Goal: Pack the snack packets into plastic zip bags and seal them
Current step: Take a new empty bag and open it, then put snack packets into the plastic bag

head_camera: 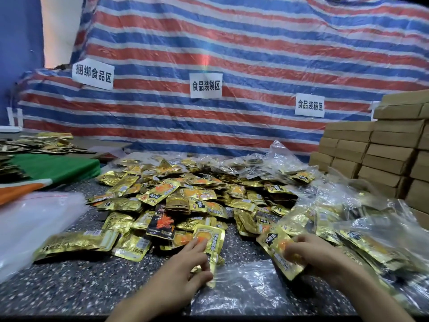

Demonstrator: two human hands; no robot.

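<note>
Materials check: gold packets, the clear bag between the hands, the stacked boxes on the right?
Gold packets: probably metallised plastic film, glossy; crinkles throw sharp highlights.
Clear bag: thin transparent plastic, shiny; the speckled tabletop shows through it.
Stacked boxes: apparently brown cardboard, matte; dull flat faces without glare.

Place: makeshift food-packing workroom. A speckled worktable [69,287] lay under the fingers [198,244] of the left hand [183,273] and right hand [325,259]. Beyond the fingers a loose heap of foil snack packets [185,196] was piled. Behind it hung a striped tarpaulin [232,54] bearing three printed paper signs [206,85] that marked food bundling, bagging and boxing zones. Right of the fingers stood stacked cardboard cartons [383,154] beside filled zip bags [348,217]; to the left, a pile of empty zip bags [34,224].
</note>
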